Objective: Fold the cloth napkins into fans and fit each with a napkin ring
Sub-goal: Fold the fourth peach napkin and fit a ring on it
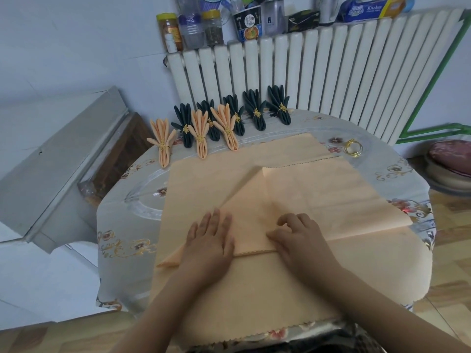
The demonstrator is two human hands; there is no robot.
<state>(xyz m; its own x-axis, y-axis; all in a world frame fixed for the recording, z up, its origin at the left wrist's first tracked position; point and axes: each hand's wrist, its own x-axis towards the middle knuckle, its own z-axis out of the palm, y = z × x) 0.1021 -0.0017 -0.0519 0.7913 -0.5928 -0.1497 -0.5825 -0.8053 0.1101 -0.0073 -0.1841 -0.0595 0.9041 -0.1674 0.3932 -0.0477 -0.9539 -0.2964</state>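
Note:
A peach cloth napkin (305, 189) lies partly folded on top of a stack of flat peach napkins (254, 289) on the table. My left hand (209, 240) presses flat on the folded part near its scalloped edge. My right hand (298, 235) rests beside it with fingers curled, pinching the fold. At the back of the table stand finished fans with gold rings: three peach fans (201, 133) and several dark green fans (254, 110). Loose gold napkin rings (353, 148) lie at the back right.
The round table (122, 240) has a grey flowered cover. A white radiator (318, 67) stands behind it, with jars and bottles (193, 29) on top. A grey cabinet (58, 159) is at the left, a cushioned stool (451, 161) at the right.

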